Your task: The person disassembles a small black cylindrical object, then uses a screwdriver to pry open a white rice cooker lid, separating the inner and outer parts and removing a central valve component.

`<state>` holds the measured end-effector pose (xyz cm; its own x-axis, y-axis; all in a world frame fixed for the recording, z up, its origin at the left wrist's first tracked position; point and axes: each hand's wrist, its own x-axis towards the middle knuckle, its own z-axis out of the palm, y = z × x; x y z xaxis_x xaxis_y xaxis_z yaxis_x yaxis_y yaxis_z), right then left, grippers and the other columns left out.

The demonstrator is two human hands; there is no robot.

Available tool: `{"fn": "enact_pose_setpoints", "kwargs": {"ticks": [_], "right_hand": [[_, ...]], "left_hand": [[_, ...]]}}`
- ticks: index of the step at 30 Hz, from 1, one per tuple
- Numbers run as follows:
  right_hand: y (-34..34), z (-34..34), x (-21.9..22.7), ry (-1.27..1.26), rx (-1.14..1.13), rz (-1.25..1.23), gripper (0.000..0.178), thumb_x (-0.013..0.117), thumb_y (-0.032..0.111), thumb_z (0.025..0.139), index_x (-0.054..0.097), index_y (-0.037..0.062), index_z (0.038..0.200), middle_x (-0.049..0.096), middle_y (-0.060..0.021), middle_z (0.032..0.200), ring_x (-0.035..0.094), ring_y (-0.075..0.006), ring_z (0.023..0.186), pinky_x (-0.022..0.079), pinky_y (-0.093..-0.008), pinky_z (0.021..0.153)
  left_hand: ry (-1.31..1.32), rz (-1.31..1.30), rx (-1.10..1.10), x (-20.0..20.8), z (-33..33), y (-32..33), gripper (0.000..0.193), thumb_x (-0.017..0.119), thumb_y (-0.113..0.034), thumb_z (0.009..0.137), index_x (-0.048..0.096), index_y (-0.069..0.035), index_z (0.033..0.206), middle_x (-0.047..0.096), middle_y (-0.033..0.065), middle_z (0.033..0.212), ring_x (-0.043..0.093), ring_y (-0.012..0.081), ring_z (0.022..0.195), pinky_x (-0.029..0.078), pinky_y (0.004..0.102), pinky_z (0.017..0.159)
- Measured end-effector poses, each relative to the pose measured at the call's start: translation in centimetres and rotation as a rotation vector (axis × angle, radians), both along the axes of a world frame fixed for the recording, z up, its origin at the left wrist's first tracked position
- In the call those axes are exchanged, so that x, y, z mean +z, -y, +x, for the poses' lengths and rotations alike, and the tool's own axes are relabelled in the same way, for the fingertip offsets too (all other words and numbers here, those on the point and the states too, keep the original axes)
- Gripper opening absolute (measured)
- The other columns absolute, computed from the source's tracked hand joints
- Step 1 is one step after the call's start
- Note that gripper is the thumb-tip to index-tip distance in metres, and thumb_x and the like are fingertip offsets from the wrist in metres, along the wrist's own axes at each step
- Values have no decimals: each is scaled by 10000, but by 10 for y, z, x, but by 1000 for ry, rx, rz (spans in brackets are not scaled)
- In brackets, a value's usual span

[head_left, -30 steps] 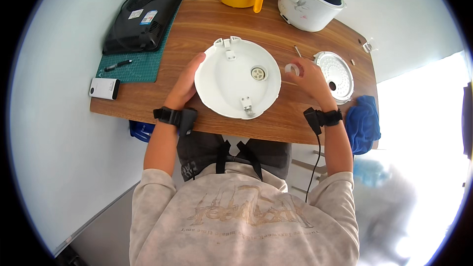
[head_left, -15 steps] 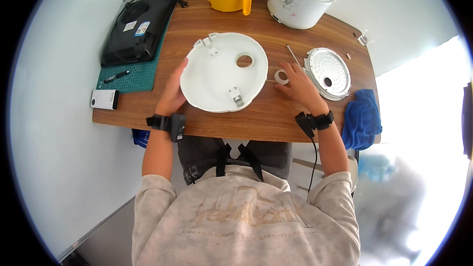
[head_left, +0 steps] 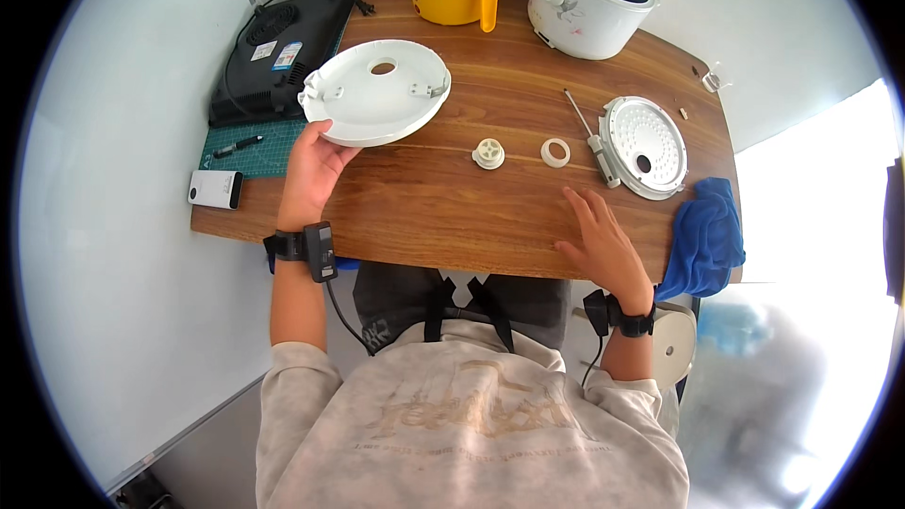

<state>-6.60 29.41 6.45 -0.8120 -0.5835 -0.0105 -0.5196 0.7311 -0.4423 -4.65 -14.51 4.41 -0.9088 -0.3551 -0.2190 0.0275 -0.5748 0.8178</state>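
Observation:
My left hand point(head_left: 319, 170) grips the near rim of a white round rice cooker lid cover point(head_left: 368, 111), thumb on its inner face. The cover is tilted above the table at the left, its hole on the far side and metal fittings inside. My right hand point(head_left: 608, 247) holds nothing, fingers apart, low over the table's front right. Between the hands lie a small cream slotted valve cap point(head_left: 488, 153) and a white ring point(head_left: 546, 155). Farther right rests the dimpled white inner lid plate point(head_left: 657, 137), with a screwdriver point(head_left: 579, 115) beside it.
At the back stand a yellow pot point(head_left: 451, 2) with a glass lid and a white rice cooker body point(head_left: 580, 26). Back left, a black appliance point(head_left: 283, 66) sits on a green cutting mat point(head_left: 269, 155) with a pen; a white power bank point(head_left: 215, 188) is nearby. A blue cloth point(head_left: 705, 231) drapes the right edge.
The lid cover has moved left and turned in my left hand, uncovering the valve cap. My right hand has drawn back from the ring toward the table's front edge.

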Motion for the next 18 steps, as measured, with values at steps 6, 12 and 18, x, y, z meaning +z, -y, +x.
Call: {"fn": "enact_pose_setpoints", "kwargs": {"ticks": [6, 12, 18], "right_hand": [[-6, 3, -7, 19, -54, -46, 717, 747, 156, 860, 435, 79, 1501, 480, -208, 1453, 513, -412, 1310, 471, -451, 1057], [-9, 4, -16, -59, -45, -81, 631, 748, 154, 854, 505, 62, 1429, 498, -201, 1433, 509, -395, 1306, 450, -441, 1080], [-9, 4, -17, -63, -59, -92, 583, 754, 155, 848, 544, 61, 1383, 505, -192, 1421, 510, -380, 1300, 441, -454, 1087]], "left_hand": [[-22, 43, -15, -15, -13, -12, 542, 580, -163, 992, 408, 20, 1471, 512, 174, 1463, 512, 308, 1356, 448, 457, 1157], [1, 45, -2, -19, -24, -16, 530, 562, -134, 1003, 398, 3, 1487, 489, 172, 1489, 492, 306, 1378, 430, 462, 1172], [23, -34, -6, -23, -28, -13, 589, 584, -188, 996, 356, -65, 1525, 487, 160, 1479, 492, 297, 1376, 447, 505, 1135]]}}
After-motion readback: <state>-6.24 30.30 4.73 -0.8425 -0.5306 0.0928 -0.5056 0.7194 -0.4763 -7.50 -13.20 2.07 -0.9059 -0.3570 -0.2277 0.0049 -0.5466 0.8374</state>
